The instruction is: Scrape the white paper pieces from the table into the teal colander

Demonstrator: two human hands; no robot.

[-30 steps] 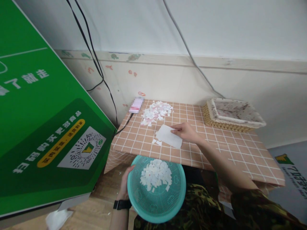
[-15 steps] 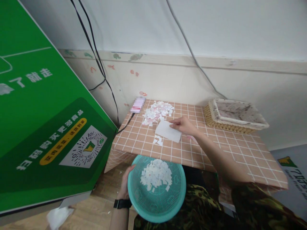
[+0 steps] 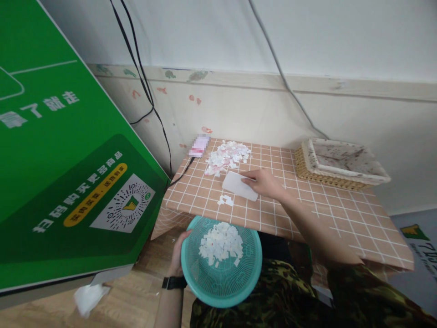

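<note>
My left hand [image 3: 177,255] grips the left rim of a teal plastic strainer basket [image 3: 220,296], which is held just below the table's front edge. Inside it lies a heap of small white paper scraps [image 3: 221,242]. Over the table, my right hand [image 3: 264,183] pinches a white card-like sheet [image 3: 239,186] between thumb and fingers. A few paper bits [image 3: 226,200] lie on the cloth just in front of that sheet. Behind it is a larger pile of white and pinkish paper scraps [image 3: 227,157].
A checked brown cloth covers the table [image 3: 327,218]. A cloth-lined wicker basket [image 3: 303,166] stands at the right rear. A phone-like item [image 3: 200,145] with a cable sits at the back left. The green cabinet [image 3: 41,182] rises at left; a white bag [image 3: 89,298] lies on the floor.
The sheet in my right hand is tilted a little more, looking narrower, close to the small scraps. The strainer basket stays in my left hand; the view has shifted slightly.
</note>
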